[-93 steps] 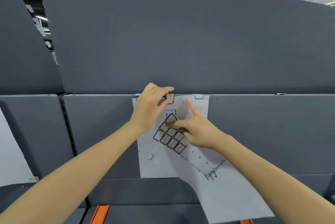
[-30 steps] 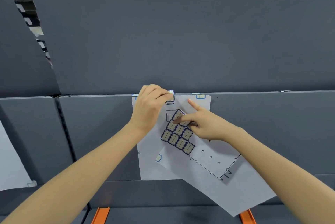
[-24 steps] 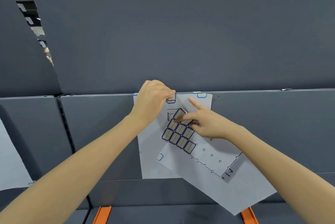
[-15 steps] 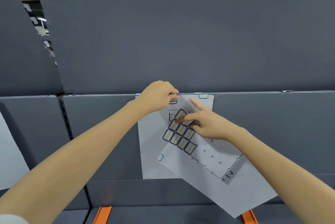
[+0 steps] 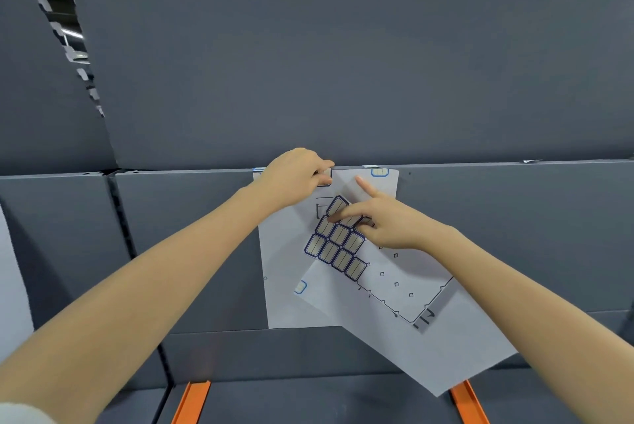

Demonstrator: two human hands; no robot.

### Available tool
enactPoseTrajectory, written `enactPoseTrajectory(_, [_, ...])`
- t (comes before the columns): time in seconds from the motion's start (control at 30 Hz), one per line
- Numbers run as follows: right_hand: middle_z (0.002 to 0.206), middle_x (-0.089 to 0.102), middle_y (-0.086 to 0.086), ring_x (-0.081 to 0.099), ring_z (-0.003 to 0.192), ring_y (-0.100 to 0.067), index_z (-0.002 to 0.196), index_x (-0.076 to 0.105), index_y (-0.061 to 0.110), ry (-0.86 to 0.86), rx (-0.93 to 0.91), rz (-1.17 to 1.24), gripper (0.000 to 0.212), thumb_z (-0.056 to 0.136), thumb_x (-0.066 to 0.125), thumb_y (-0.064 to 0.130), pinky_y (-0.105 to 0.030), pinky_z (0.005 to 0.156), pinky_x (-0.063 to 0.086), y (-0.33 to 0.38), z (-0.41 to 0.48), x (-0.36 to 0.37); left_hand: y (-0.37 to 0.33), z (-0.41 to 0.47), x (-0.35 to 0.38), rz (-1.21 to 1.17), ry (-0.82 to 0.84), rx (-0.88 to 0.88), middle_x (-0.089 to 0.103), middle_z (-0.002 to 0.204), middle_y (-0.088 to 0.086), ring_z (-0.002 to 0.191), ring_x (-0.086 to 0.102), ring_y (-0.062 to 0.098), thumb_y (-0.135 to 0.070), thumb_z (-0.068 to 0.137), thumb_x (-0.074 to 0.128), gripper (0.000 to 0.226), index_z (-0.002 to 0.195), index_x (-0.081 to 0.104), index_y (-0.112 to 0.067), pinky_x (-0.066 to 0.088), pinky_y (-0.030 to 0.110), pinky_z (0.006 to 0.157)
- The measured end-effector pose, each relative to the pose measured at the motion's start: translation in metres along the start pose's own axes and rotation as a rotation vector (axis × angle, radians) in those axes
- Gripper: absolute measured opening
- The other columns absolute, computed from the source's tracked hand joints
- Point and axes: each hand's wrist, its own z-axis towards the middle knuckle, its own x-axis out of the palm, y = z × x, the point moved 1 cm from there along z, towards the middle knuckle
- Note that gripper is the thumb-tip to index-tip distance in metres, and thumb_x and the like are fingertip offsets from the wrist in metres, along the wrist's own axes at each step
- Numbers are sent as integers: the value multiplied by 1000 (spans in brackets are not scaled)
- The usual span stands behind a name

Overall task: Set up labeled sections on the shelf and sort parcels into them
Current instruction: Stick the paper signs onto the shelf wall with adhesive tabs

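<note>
left hand, fingers curled, pinches the sticker at the top edge of the label sheet on the shelf panel: rub it flat across both (right hand pinches the sticker sheet, index out).

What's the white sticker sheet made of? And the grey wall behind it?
The sticker sheet looks like thin matte paper: thin-edged, no shine. The grey wall looks smooth and matte, maybe painted metal or board; I can't tell which.
</note>
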Motion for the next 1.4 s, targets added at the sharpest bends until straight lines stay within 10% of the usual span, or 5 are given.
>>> enactPoseTrajectory(0.73, [105, 70, 4, -16, 130, 11, 127, 55, 37, -30, 4, 36, 58, 87, 38, -2, -23, 102, 33, 0, -5, 4, 5, -11, -3, -62, -156, -3, 72, 95, 11, 90, 62, 31, -24, 91, 59, 19, 100, 72, -13, 50, 38, 77])
enactPoseTrajectory(0.87, [55, 54, 13, 36, 130, -7, 124, 58, 37, -73, 4, 117, 59, 85, 39, -3, -30, 107, 36, 11, -19, -6, 0, -17, -2, 49, -226, -3, 72, 105, 6, 101, 61, 26, -32, 94, 55, 32, 122, 64, -20, 43, 35, 91])
enactPoseTrajectory(0.97, [91, 70, -1, 53, 78, -29, 116, 61, 44, -141, -11, 189, 63, 82, 38, -4, -37, 81, 51, 11, -36, -16, -3, -21, 2, 212, -283, 28, 68, 107, 1, 110, 53, 20, -31, 98, 47, 36, 131, 55, -22, 29, 27, 98])
enactPoseTrajectory(1.2, [109, 64, 30, 59, 105, -29, 107, 62, 45, -277, -12, 423, 57, 87, 47, -7, -43, 93, 48, 3, -88, -41, -14, -39, 0, 574, -184, 83, 71, 108, -2, 90, 66, 19, -46, 54, 87, 65, 109, 71, -16, 50, 33, 88])
enactPoseTrajectory(1.4, [107, 62, 31, 60, 98, -26, 104, 63, 45, -359, 43, 434, 54, 89, 47, -4, -31, 87, 51, -16, -121, -56, -41, -42, -11, 428, -147, -1, 50, 139, -1, 133, 36, 17, -37, 97, 43, 39, 132, 54, -24, -2, 32, 116])
